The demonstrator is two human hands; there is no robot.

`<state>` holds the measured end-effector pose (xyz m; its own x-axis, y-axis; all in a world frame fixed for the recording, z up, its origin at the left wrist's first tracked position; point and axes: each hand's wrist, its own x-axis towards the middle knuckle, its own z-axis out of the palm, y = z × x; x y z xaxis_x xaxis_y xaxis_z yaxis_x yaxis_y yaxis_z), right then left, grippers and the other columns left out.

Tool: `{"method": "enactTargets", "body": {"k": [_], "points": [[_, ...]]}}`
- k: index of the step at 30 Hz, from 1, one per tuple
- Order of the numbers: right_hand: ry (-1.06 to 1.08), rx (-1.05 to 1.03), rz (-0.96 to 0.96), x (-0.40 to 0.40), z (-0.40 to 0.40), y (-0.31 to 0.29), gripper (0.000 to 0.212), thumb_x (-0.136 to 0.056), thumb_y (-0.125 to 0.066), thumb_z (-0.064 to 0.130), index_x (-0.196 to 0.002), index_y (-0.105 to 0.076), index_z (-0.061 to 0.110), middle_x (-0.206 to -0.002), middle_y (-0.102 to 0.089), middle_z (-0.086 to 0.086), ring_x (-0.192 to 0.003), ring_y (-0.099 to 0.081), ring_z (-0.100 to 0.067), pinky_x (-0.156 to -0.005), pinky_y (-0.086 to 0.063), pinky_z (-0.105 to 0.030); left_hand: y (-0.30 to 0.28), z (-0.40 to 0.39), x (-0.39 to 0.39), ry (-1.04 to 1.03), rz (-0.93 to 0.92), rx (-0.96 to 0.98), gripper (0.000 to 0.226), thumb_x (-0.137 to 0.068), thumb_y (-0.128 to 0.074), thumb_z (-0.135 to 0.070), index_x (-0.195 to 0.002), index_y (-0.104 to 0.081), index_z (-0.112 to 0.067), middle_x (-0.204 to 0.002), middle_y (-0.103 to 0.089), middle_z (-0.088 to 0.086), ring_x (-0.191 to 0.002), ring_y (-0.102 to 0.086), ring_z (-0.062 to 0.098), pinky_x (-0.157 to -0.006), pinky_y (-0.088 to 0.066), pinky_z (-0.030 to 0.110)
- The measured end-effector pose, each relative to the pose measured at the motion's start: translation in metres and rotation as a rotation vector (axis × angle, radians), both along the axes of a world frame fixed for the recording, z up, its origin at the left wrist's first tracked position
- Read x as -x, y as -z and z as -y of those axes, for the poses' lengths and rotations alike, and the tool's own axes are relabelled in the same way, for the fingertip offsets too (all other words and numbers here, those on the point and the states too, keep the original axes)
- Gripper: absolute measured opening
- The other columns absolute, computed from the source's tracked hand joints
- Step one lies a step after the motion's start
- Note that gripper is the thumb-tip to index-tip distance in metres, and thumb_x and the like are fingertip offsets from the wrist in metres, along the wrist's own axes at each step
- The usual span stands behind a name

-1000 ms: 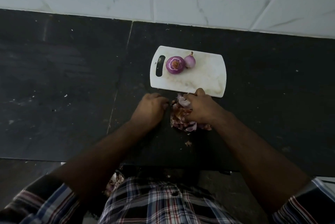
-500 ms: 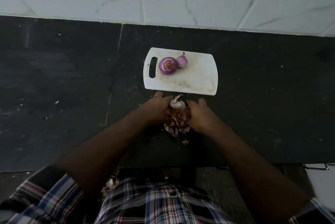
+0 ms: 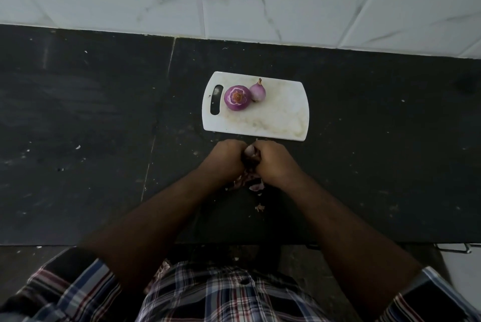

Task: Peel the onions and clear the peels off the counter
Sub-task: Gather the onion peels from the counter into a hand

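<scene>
Head view, looking straight down at the dark worktop (image 3: 78, 118). Sitting toward the back edge: white cutting board (image 3: 276, 118), with two peeled onions touching each other near its handle end, big onion (image 3: 236, 98) and small onion (image 3: 257, 91). Peeling looking done, by my guess.

Just in front of the board's near edge: left hand (image 3: 227, 159) and right hand (image 3: 274, 161) pressing together, clamping a heap of peels (image 3: 251, 159) between them. Some peels poking out underneath (image 3: 256, 186), plus a stray scrap (image 3: 259, 208) lying closer to the front edge of the worktop.

Looking like the clean-up step, scooping the peels into one bundle. Next up, probably: lifting the bundle without dropping bits, carrying it off the worktop, then coming back for the loose scrap. No bin showing anywhere in view, so no telling where it's all going.
</scene>
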<state>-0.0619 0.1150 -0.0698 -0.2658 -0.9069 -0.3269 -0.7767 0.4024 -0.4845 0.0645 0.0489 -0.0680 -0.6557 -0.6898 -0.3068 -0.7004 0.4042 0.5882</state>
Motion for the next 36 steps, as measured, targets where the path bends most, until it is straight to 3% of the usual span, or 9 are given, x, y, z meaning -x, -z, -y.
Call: {"method": "enactTargets", "body": {"k": [7,12,15,18,21,25,29,33,36], "points": [[0.046,0.132,0.214,0.009,-0.007,-0.004,0.025,-0.087,-0.073,0.025,-0.111,-0.068,0.024,-0.102,-0.07,0.006,-0.093,-0.063,-0.01,-0.074,-0.045,-0.022,-0.006,0.003,-0.003,-0.158,-0.114,-0.07,0.011,-0.087,-0.065,-0.016,-0.089,-0.076,-0.017,-0.08,-0.072,0.0,-0.067,-0.061,0.005,-0.056,-0.044,0.02],[0.19,0.268,0.252,0.014,-0.005,-0.005,0.02,-0.078,-0.08,0.032,-0.09,-0.071,0.019,-0.081,-0.071,0.006,-0.076,-0.065,-0.009,-0.063,-0.048,-0.023,-0.013,0.008,-0.005,-0.132,-0.192,-0.328,0.028,-0.078,-0.065,-0.004,-0.096,-0.072,-0.024,-0.093,-0.075,0.004,-0.088,-0.072,0.02,-0.081,-0.061,0.041],[0.255,0.31,0.256,0.017,-0.003,-0.004,0.023,-0.074,-0.085,0.03,-0.083,-0.071,0.015,-0.076,-0.07,0.001,-0.071,-0.064,-0.013,-0.062,-0.047,-0.028,-0.017,0.008,-0.011,-0.405,-0.429,-0.668,0.033,-0.088,-0.06,0.001,-0.117,-0.061,-0.014,-0.113,-0.069,0.014,-0.101,-0.07,0.03,-0.093,-0.058,0.048],[0.321,0.329,0.409,0.018,0.0,-0.008,0.03,-0.066,-0.086,0.035,-0.082,-0.071,0.015,-0.079,-0.073,-0.004,-0.077,-0.069,-0.018,-0.072,-0.059,-0.04,-0.019,0.007,-0.013,-0.585,-0.546,-0.813,0.027,-0.099,-0.058,-0.024,-0.122,-0.06,-0.012,-0.118,-0.069,0.013,-0.103,-0.069,0.026,-0.099,-0.055,0.048],[0.307,0.381,0.547,0.009,0.005,-0.017,0.025,-0.069,-0.084,0.026,-0.089,-0.074,0.016,-0.086,-0.076,-0.002,-0.087,-0.073,-0.024,-0.08,-0.06,-0.048,-0.016,0.004,-0.009,-0.704,-0.613,-1.04,0.053,-0.096,-0.051,-0.057,-0.12,-0.067,-0.013,-0.116,-0.073,0.012,-0.109,-0.07,0.031,-0.099,-0.053,0.051],[0.099,0.409,0.227,-0.014,0.008,-0.027,0.013,-0.083,-0.072,0.019,-0.096,-0.071,0.019,-0.093,-0.073,0.004,-0.089,-0.068,-0.016,-0.078,-0.055,-0.034,-0.019,-0.006,0.005,-0.814,-0.871,-1.387,0.051,-0.099,-0.041,-0.053,-0.102,-0.07,-0.011,-0.094,-0.072,0.008,-0.085,-0.069,0.024,-0.083,-0.052,0.036],[-0.116,0.407,-0.193,-0.034,0.002,-0.026,0.022,-0.088,-0.055,0.023,-0.108,-0.063,0.023,-0.108,-0.063,0.003,-0.102,-0.057,-0.017,-0.087,-0.043,-0.038,-0.015,-0.004,0.009,-0.883,-0.96,-1.399,0.039,-0.102,-0.04,-0.039,-0.104,-0.07,-0.012,-0.096,-0.07,0.006,-0.09,-0.07,0.021,-0.083,-0.053,0.033],[-0.166,0.301,-0.23,-0.037,-0.002,-0.034,0.05,-0.092,-0.034,0.04,-0.135,-0.052,0.022,-0.14,-0.055,0.004,-0.142,-0.035,-0.017,-0.116,-0.016,-0.056,-0.015,-0.003,0.008,-0.824,-1.002,-1.339,0.043,-0.108,-0.031,-0.031,-0.096,-0.064,-0.006,-0.074,-0.072,0.007,-0.071,-0.073,0.017,-0.072,-0.058,0.029],[-0.214,0.273,-0.337,-0.037,-0.003,-0.033,0.06,-0.099,-0.021,0.046,-0.149,-0.037,0.017,-0.158,-0.036,0.002,-0.153,-0.006,-0.019,-0.115,0.003,-0.068,-0.018,-0.002,0.009,-0.803,-1.021,-1.35,0.037,-0.107,-0.036,-0.026,-0.107,-0.065,-0.004,-0.094,-0.07,0.01,-0.09,-0.071,0.021,-0.083,-0.06,0.034]]}}
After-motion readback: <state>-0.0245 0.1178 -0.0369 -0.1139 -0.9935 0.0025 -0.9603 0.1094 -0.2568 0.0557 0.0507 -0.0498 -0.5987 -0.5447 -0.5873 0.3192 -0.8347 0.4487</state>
